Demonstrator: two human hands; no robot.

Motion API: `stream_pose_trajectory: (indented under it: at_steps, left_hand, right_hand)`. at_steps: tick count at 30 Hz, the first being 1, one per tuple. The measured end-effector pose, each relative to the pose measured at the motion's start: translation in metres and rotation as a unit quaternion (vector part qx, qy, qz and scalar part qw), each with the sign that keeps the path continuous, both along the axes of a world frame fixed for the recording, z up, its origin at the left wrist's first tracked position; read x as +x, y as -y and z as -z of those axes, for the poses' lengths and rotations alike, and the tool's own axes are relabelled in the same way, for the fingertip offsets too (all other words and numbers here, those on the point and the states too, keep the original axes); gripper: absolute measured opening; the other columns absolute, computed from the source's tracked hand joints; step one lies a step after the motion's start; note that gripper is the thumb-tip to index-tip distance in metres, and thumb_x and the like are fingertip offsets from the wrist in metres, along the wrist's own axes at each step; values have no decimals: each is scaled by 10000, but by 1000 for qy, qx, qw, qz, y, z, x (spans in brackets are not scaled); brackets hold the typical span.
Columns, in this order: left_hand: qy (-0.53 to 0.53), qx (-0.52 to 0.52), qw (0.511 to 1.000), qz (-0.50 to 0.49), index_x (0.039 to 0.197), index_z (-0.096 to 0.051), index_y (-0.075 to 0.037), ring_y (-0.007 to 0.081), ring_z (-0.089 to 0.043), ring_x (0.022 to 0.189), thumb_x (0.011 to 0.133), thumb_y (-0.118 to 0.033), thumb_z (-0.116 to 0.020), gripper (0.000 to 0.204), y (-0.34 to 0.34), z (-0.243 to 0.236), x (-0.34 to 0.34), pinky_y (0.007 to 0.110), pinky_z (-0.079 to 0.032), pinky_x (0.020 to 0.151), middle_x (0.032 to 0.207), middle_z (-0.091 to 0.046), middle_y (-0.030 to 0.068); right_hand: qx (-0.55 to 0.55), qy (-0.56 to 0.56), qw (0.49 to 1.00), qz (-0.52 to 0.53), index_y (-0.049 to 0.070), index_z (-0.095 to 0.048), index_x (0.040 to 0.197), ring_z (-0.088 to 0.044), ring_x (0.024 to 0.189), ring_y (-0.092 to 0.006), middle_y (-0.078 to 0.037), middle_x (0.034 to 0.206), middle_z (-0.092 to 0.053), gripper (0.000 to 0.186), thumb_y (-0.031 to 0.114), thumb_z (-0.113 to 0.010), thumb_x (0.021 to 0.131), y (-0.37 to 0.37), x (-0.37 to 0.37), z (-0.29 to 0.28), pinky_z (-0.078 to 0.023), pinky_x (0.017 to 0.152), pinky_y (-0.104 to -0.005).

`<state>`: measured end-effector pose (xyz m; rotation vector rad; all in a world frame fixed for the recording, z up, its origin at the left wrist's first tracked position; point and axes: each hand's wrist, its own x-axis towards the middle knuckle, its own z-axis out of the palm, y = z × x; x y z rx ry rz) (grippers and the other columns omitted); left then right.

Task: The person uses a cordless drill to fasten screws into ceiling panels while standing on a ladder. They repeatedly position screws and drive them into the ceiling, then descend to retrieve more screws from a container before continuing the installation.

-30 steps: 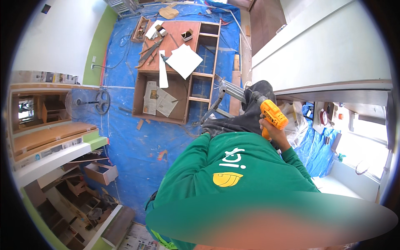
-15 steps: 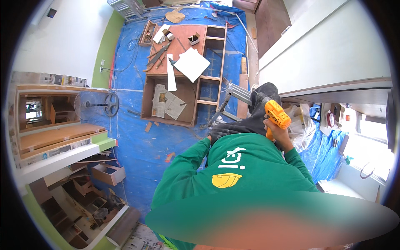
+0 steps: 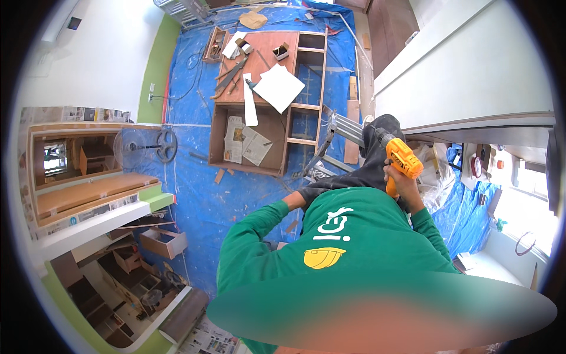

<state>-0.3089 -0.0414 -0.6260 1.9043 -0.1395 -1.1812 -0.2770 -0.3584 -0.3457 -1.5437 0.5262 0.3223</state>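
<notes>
My right hand [image 3: 401, 184] is wrapped round the handle of a yellow and black cordless drill [image 3: 404, 159], beside my right thigh. The drill's dark chuck points away from me, over my dark trousers [image 3: 348, 177]. My left hand [image 3: 296, 200] is at my left hip; its wrist shows, but the fingers are hidden at the trousers, and I cannot make out whether they are inside a pocket. A metal stepladder [image 3: 344, 131] stands right in front of my legs.
Ahead lies a wooden cabinet frame [image 3: 218, 138] with white boards [image 3: 279, 88], a handsaw [image 3: 234, 74] and a small box [image 3: 280, 52] on it. Blue sheeting [image 3: 194, 194] covers the floor. To the left are a fan [image 3: 131, 147] and a drawer box [image 3: 163, 242]; a white wall panel [image 3: 460, 71] rises at right.
The whole view has shifted slightly, so the room's things sit a little further right. More of my left wrist shows at the hip. My right hand still grips the drill.
</notes>
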Motion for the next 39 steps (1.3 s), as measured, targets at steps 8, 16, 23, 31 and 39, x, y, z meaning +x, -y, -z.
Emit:
stream_pose_trajectory:
  at_steps: [8,16,23,31,39]
  left_hand:
    - [5,6,1000,-6,1172,-576,79,298,-715,1052,1079,-238,-508,337,-18,-9,-2,343,-570,918,1131,-674,183]
    - [-5,8,999,-33,1163,-571,84,303,-721,1045,1082,-239,-504,340,-50,-18,-28,344,-580,906,1123,-673,189]
    - [-4,8,998,-59,1155,-567,89,306,-726,1038,1085,-240,-500,343,-66,-25,-44,344,-589,896,1116,-671,194]
    - [76,-17,992,-102,1146,-563,95,311,-731,1031,1088,-241,-496,347,-55,-41,16,344,-599,885,1108,-670,200]
    - [149,-192,915,-321,1136,-558,101,315,-737,1024,1091,-242,-492,352,-58,-122,135,344,-608,873,1100,-668,206]
  right_hand:
    - [-8,24,1000,-14,16,-633,1101,-616,667,-101,-15,814,-626,221,62,-690,892,3,3,3,-502,601,-267]
    - [-17,36,998,-38,28,-633,1111,-613,668,-99,-22,877,-630,242,49,-699,880,8,5,1,-506,605,-269]
    - [-33,29,997,-57,32,-634,1117,-608,677,-90,3,830,-626,244,62,-701,884,7,3,2,-505,610,-262]
    - [-45,105,986,-124,65,-632,1097,-617,729,-96,15,850,-624,186,63,-678,916,14,-4,9,-515,630,-276]
    - [-38,201,976,-81,36,-630,1122,-671,770,-137,-32,902,-654,295,13,-721,841,-18,53,-33,-564,664,-300]
